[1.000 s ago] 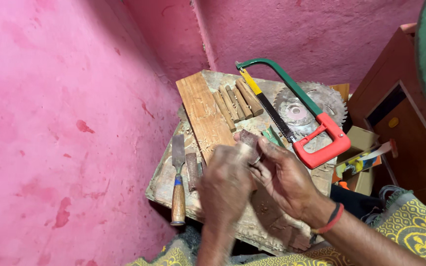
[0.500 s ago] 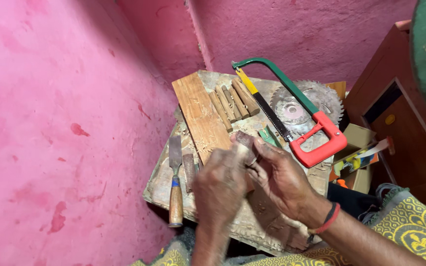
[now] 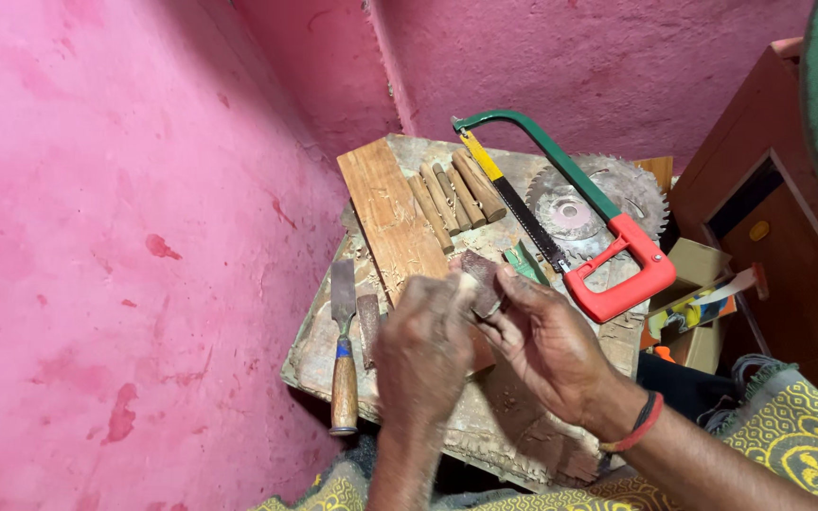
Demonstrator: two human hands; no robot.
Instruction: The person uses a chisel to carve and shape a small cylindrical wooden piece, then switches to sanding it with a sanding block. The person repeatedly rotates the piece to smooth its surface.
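here both hands meet over the worn wooden work block (image 3: 523, 431), pressed together around a small dark wooden piece (image 3: 478, 273). the left hand (image 3: 425, 348) curls over it from the near side, and the right hand (image 3: 543, 343) pinches its far end with thumb and fingers, a ring showing there. a chisel (image 3: 343, 355) with a wooden handle lies just left of the hands. beyond them rest a flat plank (image 3: 392, 218), a row of wooden dowels (image 3: 456, 194), a green and red hacksaw (image 3: 570, 222) and a circular saw blade (image 3: 617, 189).
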